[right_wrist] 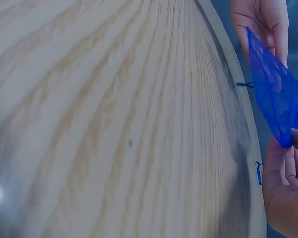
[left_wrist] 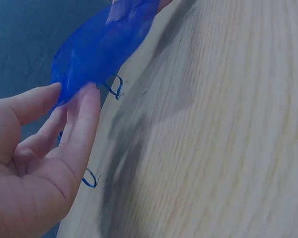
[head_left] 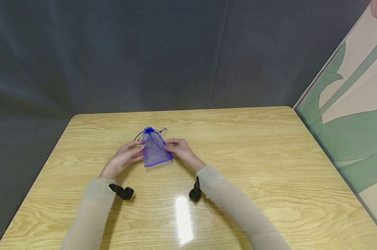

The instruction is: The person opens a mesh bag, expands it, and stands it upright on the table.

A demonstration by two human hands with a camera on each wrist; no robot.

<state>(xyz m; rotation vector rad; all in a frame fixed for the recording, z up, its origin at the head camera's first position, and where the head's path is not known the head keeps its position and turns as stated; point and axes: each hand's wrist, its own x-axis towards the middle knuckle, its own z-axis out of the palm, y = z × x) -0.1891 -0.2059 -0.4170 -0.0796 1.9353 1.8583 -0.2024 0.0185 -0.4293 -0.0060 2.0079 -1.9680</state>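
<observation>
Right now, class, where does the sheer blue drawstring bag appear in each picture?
Head: the sheer blue drawstring bag, just left of and below centre.
Left wrist: the bag, upper left, meeting the top edge.
Right wrist: the bag, far right, mostly in the upper half.
Shared landmark: the light wood-grained tabletop, in all three views.

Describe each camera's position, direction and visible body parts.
Head: head-worn, facing forward and down at the blue bag; shows both sleeves, left grip, right grip.
Left wrist: on that wrist, facing table and bag; shows left grip, part of right.
Right wrist: on that wrist, facing table and bag; shows both grips.
Wrist views share bag and table.
</observation>
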